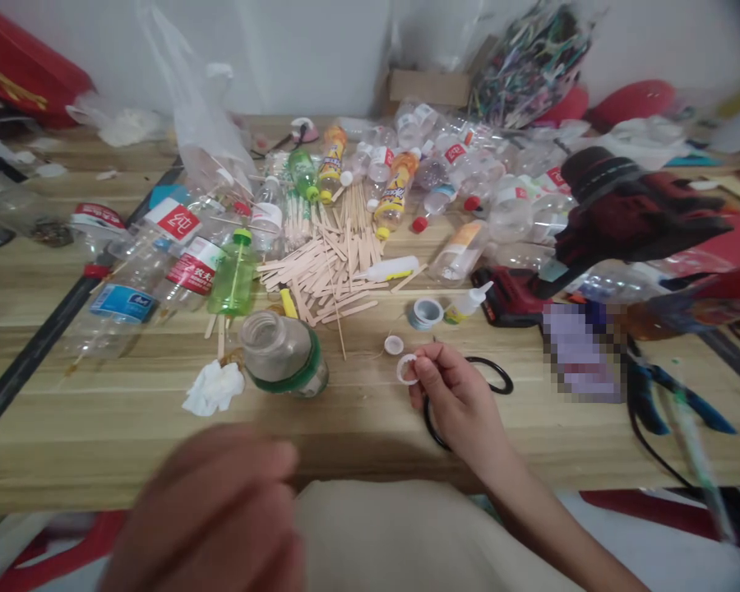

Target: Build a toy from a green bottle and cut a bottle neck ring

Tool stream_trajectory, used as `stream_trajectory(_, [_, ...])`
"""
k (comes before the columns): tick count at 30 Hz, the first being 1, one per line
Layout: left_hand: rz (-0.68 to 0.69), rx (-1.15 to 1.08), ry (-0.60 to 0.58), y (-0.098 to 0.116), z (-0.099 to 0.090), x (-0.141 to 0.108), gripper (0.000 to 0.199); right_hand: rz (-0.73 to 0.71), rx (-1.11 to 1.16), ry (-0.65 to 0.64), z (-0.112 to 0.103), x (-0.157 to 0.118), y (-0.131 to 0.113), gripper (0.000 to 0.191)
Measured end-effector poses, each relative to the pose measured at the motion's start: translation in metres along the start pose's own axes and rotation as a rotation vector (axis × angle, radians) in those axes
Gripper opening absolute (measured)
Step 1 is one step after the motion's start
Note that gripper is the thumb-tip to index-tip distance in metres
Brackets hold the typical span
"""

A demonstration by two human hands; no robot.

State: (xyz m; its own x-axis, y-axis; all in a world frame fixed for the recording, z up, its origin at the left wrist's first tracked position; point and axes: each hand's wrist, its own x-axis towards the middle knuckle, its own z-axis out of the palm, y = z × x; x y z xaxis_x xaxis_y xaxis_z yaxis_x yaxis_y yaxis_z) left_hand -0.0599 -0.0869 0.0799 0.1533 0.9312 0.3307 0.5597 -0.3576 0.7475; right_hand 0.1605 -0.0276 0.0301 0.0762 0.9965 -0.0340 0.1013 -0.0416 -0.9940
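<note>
Between the thumb and fingers of my right hand (pixel 453 390) is a small white plastic ring (pixel 402 370), held just above the table. Black-handled scissors (pixel 499 376) lie under that hand, their blades hidden by it. A small white cap (pixel 393 344) rests just beyond the ring. My left hand (pixel 215 510) is raised close to the camera and blurred; its fingers are curled together, and whatever they might hold is too unclear to make out. An uncapped, cloudy bottle with a green band (pixel 284 353) stands beyond my left hand, beside a crumpled white tissue (pixel 215 387).
Wooden sticks (pixel 339 255) are heaped mid-table, with many plastic bottles (pixel 450 156) behind and a green bottle (pixel 233 275) to the left. A grey tape roll (pixel 425 313) and glue bottle (pixel 469 302) stand near a red-black power drill (pixel 629 214). Blue-handled pliers (pixel 650 399) lie right.
</note>
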Motion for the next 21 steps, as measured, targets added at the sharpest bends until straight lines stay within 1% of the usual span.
stream_trajectory(2, [-0.032,0.002,-0.060,0.000,0.009,0.005,0.038,-0.016,-0.044,0.006,0.000,-0.005,-0.003,0.034])
stream_trajectory(4, [-0.102,0.010,-0.154,-0.002,0.021,0.015,0.039,-0.046,-0.111,-0.003,0.002,-0.012,-0.005,0.029])
stream_trajectory(7, [-0.184,-0.006,-0.281,-0.002,0.038,0.031,0.036,-0.135,-0.257,-0.024,0.003,-0.020,-0.009,0.026])
stream_trajectory(9, [-0.166,-0.043,-0.375,0.000,0.047,0.036,0.027,-0.203,-0.348,-0.029,0.002,-0.025,-0.011,0.023])
stream_trajectory(10, [-0.146,-0.053,-0.406,0.000,0.049,0.037,0.027,-0.232,-0.388,-0.030,0.001,-0.026,-0.012,0.021])
stream_trajectory(12, [-0.115,-0.042,-0.428,0.002,0.052,0.038,0.032,-0.279,-0.462,-0.036,0.000,-0.028,-0.014,0.018])
stream_trajectory(15, [-0.109,-0.021,-0.421,0.003,0.054,0.039,0.033,-0.324,-0.546,-0.045,-0.002,-0.029,-0.016,0.016])
stream_trajectory(21, [-0.118,-0.103,-0.425,-0.001,0.055,0.043,0.032,-0.421,-0.575,-0.056,0.000,-0.026,-0.017,0.016])
